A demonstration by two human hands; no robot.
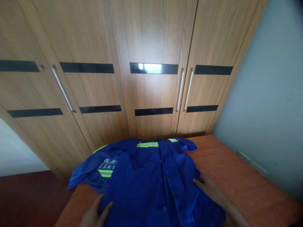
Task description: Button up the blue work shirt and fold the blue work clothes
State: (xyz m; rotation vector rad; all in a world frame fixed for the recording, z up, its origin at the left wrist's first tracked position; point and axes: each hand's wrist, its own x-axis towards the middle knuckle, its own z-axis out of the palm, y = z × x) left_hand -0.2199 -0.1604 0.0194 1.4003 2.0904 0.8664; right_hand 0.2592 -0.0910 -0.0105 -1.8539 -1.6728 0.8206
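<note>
A blue work jacket [142,183] with yellow-green and silver reflective strips lies spread over an orange-brown surface, its front facing up and its hem toward me. White lettering and a logo show near its left sleeve, and a round button sits low on the front. My left hand [94,214] grips the jacket's left side edge near the bottom, thumb on top and fingers mostly hidden. On the opposite side, my right hand [208,187] holds the right edge a little higher up, its thumb lying over the cloth. The right sleeve is folded back at the far end.
Behind the orange-brown surface [236,183] stands a wooden wardrobe [151,37] with black inlaid strips and metal handles [180,90]. A pale wall [267,104] with sockets low down borders the right side. Dark reddish floor [26,195] shows at left.
</note>
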